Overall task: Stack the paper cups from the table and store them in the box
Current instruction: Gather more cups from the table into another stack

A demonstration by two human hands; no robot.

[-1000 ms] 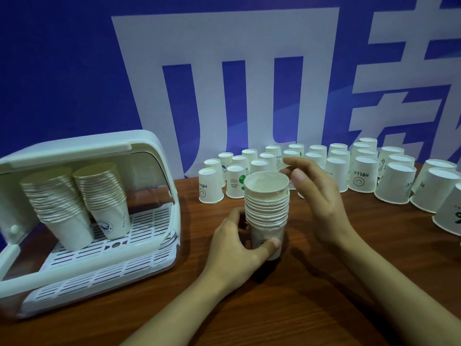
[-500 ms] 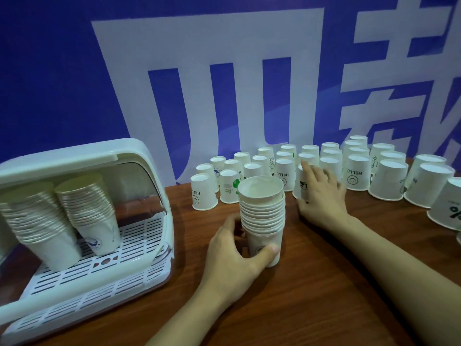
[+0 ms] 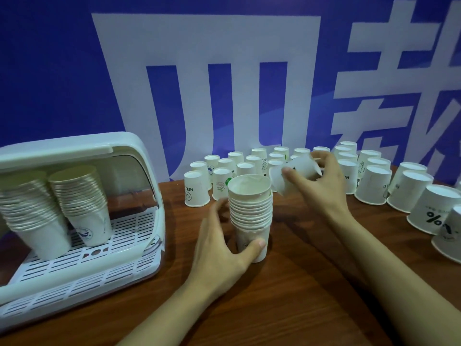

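Gripping stack (image 3: pixel 250 216) base — left hand (image 3: pixel 219 245) fingers curled; right hand (image 3: pixel 321 181) pinching tilted cup (image 3: pixel 294 173).

Two bare forearms reach in from the lower edge, with no sleeves showing on either. The left hand (image 3: pixel 219 245) and the right hand (image 3: pixel 321 186) wear no gloves, rings or watch.

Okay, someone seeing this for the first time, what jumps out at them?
A cup stack at centre, gripped at its base by the left hand. Beside it the right hand holds one blurred cup. Upturned cups line the wall; the open box on the left holds two stacks.
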